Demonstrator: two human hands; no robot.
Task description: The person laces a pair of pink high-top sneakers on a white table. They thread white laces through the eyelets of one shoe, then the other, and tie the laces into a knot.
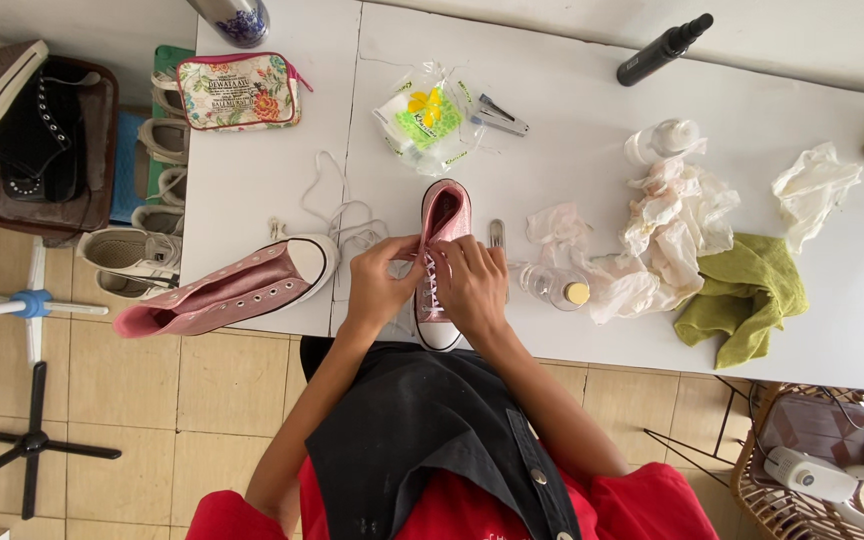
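At the near edge of the white table (592, 150), both forearms reach forward from the body and meet over an upright pink high-top shoe (442, 225) whose toe points back toward the person. The left hand (382, 280) is curled, its fingers bent inward and pinching the lace at the left side of the shoe's eyelet row. The right hand (474, 285) arches over the middle of the shoe, knuckles up, fingertips pressed together on the white lace (434, 270); exactly how the lace runs between the fingers is hidden. The two hands nearly touch above the tongue, and both wrists are bent slightly down, the elbows wide apart over the dark apron (422, 430).

A second pink shoe (227, 290) lies on its side just left of the left hand, its top hanging past the table's edge. A loose white lace (337, 215) trails on the table between the two shoes. To the right sit a small clear bottle (552, 287), crumpled white tissues (672, 230) and a green cloth (747, 295). Farther back lie a plastic packet (424, 120), a floral pouch (239, 90) and a black spray bottle (664, 50).
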